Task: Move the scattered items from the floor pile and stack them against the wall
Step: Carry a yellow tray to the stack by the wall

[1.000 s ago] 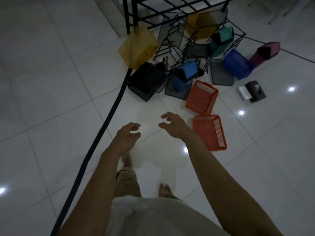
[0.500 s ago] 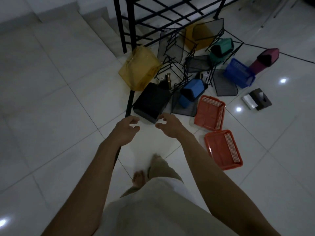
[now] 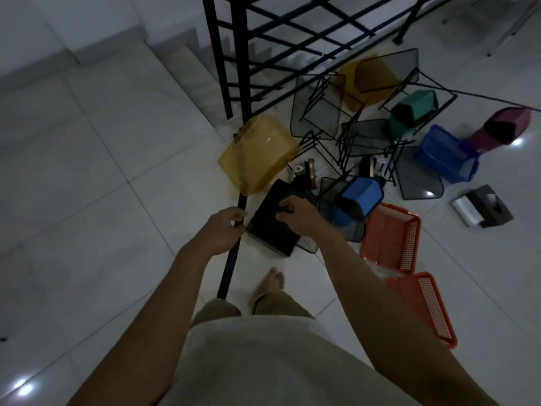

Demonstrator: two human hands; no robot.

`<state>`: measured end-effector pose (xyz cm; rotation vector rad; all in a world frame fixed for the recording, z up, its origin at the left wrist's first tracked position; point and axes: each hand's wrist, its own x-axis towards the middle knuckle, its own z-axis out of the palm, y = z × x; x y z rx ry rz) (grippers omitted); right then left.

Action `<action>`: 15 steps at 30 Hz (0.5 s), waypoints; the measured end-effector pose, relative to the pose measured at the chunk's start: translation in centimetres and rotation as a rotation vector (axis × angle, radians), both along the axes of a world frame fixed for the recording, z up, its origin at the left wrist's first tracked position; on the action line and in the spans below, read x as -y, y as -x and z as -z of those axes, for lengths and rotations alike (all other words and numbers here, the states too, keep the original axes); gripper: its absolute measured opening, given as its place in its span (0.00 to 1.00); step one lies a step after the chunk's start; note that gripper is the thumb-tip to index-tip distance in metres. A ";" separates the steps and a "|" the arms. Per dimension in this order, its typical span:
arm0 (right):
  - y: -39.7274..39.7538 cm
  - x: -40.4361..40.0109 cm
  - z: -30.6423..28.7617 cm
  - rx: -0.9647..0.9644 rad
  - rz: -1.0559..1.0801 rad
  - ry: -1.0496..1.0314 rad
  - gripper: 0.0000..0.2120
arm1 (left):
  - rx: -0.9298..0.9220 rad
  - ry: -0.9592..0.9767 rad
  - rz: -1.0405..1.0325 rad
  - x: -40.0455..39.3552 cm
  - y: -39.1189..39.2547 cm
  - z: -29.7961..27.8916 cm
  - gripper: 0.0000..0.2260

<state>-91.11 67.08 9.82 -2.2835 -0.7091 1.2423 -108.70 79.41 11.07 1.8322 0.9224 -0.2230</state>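
A black box [image 3: 270, 230] lies at the near edge of a floor pile of bins and trays. My left hand [image 3: 224, 228] is at the box's left corner with curled fingers; whether they grip it is unclear. Over the box's top face, my right hand [image 3: 298, 215] has loosely curved fingers whose tips touch it. Behind the box lies a yellow translucent bin [image 3: 257, 153]. A blue bin [image 3: 361, 197] sits to its right on a dark mesh tray.
Two orange trays [image 3: 390, 238] [image 3: 424, 309] lie to the right. Farther back are a blue basket [image 3: 445, 156], wire mesh trays [image 3: 319, 112], a green bin [image 3: 412, 112], a maroon bin [image 3: 503, 130] and a tissue box [image 3: 483, 206]. A black railing [image 3: 240, 54] stands behind, with steps [image 3: 164, 57] beyond. A black strip [image 3: 231, 265] crosses the floor.
I have stepped closer to the pile. Both hands moved forward from open floor to the black box, the left reaching its corner and the right its top.
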 end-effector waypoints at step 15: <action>-14.0 -14.8 4.0 -0.031 0.159 0.090 0.21 | -0.123 0.184 0.086 -18.1 -14.8 6.2 0.18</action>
